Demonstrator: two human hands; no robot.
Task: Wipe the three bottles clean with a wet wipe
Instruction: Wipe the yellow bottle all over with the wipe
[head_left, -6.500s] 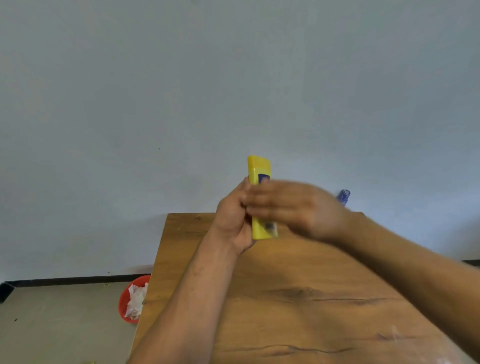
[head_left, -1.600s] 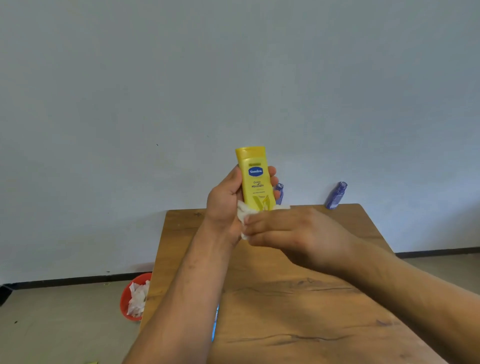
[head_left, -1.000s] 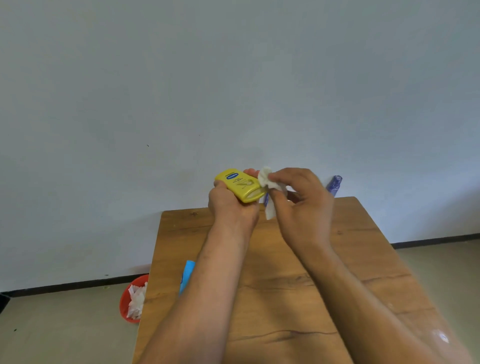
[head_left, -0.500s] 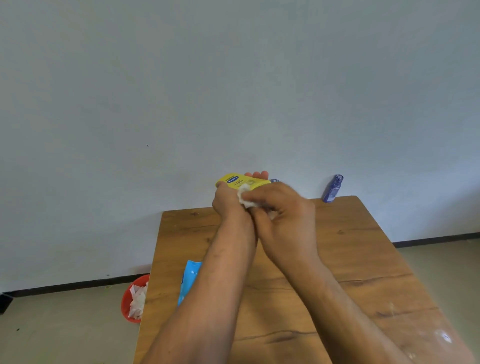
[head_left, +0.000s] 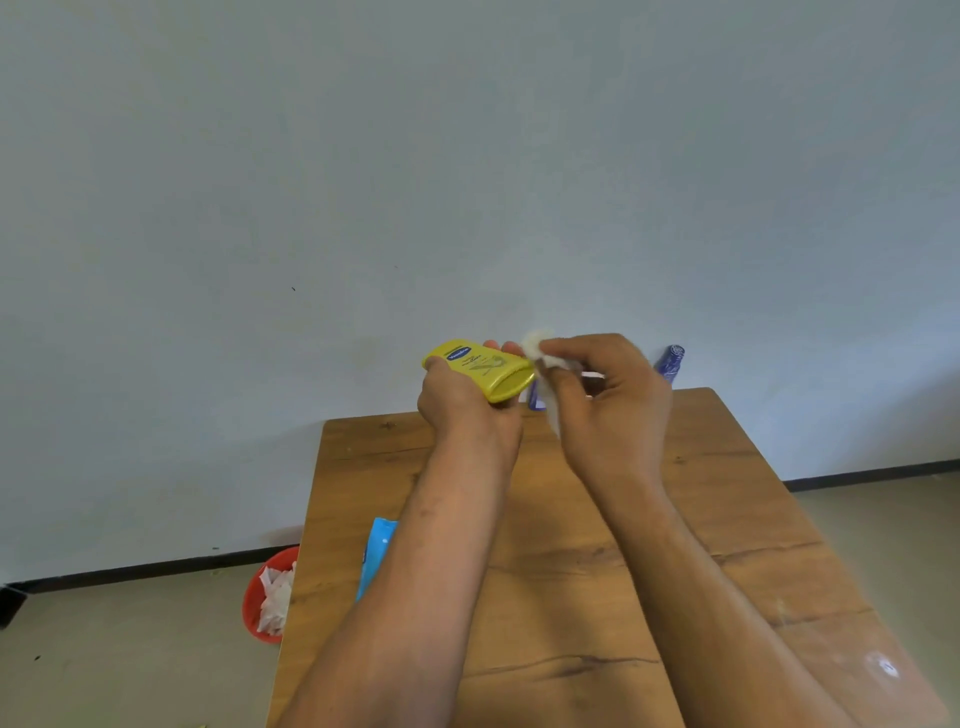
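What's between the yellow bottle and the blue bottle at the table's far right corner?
In the head view, the right hand, pinching the wet wipe, sits between the yellow bottle and the blue bottle.

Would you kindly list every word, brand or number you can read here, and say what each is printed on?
"Vaseline": on the blue oval logo of the yellow bottle, which the left hand grips.
Smaller print beneath that logo: too blurred to read.
Blue bottle: no text legible.
Blue wipe pack: mostly hidden by the forearm, nothing readable.
Wet wipe pinched in the right hand: no text.
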